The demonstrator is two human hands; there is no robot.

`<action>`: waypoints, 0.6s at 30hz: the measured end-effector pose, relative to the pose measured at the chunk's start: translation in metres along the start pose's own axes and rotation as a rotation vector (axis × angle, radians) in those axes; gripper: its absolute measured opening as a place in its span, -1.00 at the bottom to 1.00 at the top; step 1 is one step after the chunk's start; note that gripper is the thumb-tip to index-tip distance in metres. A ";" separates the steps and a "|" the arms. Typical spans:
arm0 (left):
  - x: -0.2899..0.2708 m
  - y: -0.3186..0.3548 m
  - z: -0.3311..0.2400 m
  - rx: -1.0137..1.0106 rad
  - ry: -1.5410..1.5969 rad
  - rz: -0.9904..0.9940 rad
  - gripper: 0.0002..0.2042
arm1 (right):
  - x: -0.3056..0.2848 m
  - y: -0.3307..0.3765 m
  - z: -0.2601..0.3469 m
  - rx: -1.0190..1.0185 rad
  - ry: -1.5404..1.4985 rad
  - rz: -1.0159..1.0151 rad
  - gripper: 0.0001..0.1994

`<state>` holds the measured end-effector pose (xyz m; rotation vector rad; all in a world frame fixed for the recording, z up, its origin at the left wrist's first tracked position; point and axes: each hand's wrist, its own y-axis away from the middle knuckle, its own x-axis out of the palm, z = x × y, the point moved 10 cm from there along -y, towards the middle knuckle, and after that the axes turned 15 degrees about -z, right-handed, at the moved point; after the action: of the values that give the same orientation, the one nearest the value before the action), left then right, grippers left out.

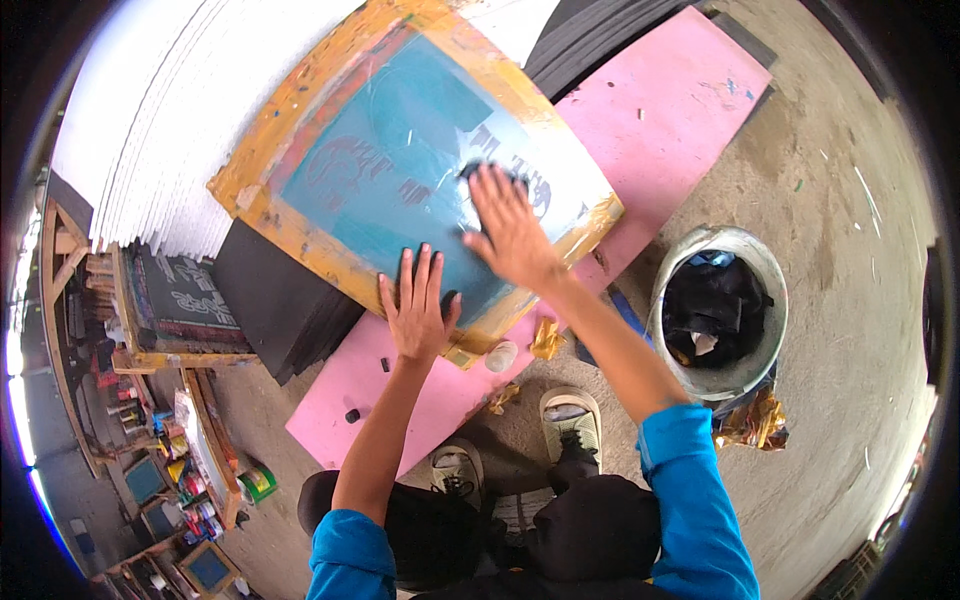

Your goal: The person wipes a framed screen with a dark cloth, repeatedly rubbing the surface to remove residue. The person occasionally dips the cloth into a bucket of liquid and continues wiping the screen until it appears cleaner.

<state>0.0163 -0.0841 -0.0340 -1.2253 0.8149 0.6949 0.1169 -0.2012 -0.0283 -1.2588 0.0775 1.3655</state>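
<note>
Nearby, grey bucket, pink board (partly beneath screen)

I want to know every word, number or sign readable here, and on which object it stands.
No text is clear enough to quote.
Blue screen mesh: letter-like shapes, some near the right hand, too blurred to read.
Dark wood-framed screen, left: pale letter-like marks, too blurred to read.
Small containers, lower left: any print too small.
</note>
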 end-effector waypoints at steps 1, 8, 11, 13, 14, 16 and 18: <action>-0.001 0.001 0.002 -0.008 0.012 0.004 -0.39 | 0.005 0.017 0.021 -0.049 -0.065 0.055 -0.27; -0.002 -0.003 -0.008 -0.008 0.138 -0.037 -0.43 | -0.013 -0.090 -0.045 -0.070 0.073 -0.194 -0.29; -0.002 -0.004 -0.012 -0.007 0.132 -0.073 -0.46 | -0.017 -0.099 -0.052 0.029 0.085 -0.257 -0.27; -0.005 -0.002 -0.003 -0.004 0.101 -0.073 -0.47 | -0.008 -0.068 -0.030 0.094 -0.022 -0.186 -0.26; -0.006 0.000 0.001 -0.003 0.090 -0.069 -0.48 | -0.004 -0.038 -0.012 0.068 -0.056 -0.130 -0.23; -0.009 -0.004 -0.001 -0.014 0.114 -0.081 -0.51 | 0.004 0.038 0.006 0.068 -0.027 0.030 -0.21; -0.012 -0.008 -0.007 0.034 0.113 -0.122 -0.52 | 0.003 0.088 0.000 0.105 -0.016 0.145 -0.23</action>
<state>0.0149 -0.0930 -0.0208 -1.2815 0.8342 0.5142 0.0525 -0.2238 -0.0837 -1.1727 0.2302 1.4758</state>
